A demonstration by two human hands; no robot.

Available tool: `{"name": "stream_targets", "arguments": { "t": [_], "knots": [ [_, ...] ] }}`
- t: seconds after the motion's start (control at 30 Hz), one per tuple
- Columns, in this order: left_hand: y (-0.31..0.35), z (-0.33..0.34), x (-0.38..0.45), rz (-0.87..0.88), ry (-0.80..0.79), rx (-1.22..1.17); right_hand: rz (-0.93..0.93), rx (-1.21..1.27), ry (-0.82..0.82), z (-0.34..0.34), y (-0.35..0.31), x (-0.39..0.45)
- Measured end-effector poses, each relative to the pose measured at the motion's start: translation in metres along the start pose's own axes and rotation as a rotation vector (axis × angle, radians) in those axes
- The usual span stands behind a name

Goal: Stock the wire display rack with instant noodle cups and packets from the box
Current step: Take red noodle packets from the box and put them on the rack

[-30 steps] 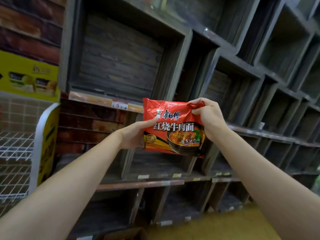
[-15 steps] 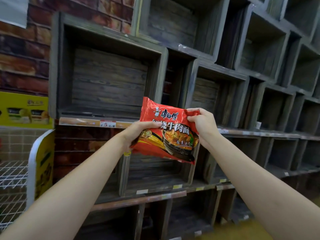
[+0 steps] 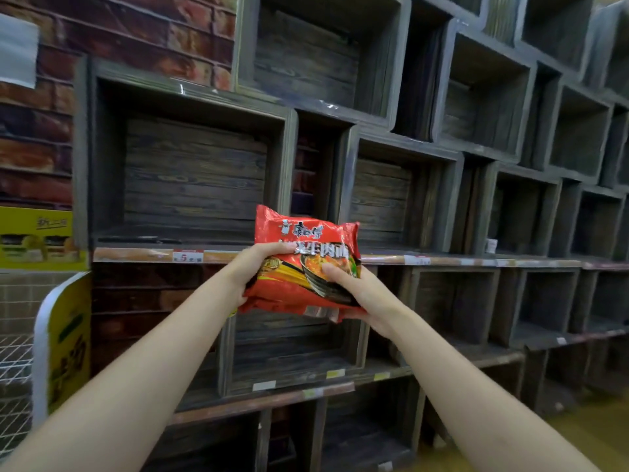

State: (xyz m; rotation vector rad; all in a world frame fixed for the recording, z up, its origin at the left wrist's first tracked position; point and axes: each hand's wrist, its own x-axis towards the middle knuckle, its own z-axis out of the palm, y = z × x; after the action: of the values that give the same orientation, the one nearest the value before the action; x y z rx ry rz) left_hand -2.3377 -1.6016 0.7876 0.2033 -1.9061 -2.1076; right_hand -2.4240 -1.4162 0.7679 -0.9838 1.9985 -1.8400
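I hold a red instant noodle packet (image 3: 306,247) in front of me at chest height, before the dark wooden cubby shelves (image 3: 190,178). My left hand (image 3: 255,267) grips its left edge, thumb across the front. My right hand (image 3: 354,294) grips the lower right corner, thumb on the front and fingers underneath. The packet tilts with its top away from me. The wire display rack (image 3: 13,376) shows at the far left edge, with white wire shelves and a yellow side panel (image 3: 68,338). The box is out of view.
Dark wooden cubbies fill the wall ahead and to the right, with price tags (image 3: 187,257) along their front rails. A brick-pattern wall (image 3: 119,28) is at upper left, a yellow sign (image 3: 37,236) below it. Yellowish floor (image 3: 578,434) shows at lower right.
My right hand has slid from the packet's top right corner down to its lower right corner. The packet now tilts flatter, and the view has swung upward and left.
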Motion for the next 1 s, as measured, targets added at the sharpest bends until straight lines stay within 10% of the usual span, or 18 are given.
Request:
{"name": "stream_targets", "arguments": {
  "t": [0.47, 1.0],
  "knots": [
    [-0.010, -0.055, -0.055, -0.072, 0.134, 0.029, 0.084, 0.340, 0.048, 0.061, 0.037, 0.019],
    [-0.011, -0.282, -0.141, 0.005, 0.630, 0.121, 0.032, 0.146, -0.227, 0.274, -0.003, 0.080]
  ]
}}
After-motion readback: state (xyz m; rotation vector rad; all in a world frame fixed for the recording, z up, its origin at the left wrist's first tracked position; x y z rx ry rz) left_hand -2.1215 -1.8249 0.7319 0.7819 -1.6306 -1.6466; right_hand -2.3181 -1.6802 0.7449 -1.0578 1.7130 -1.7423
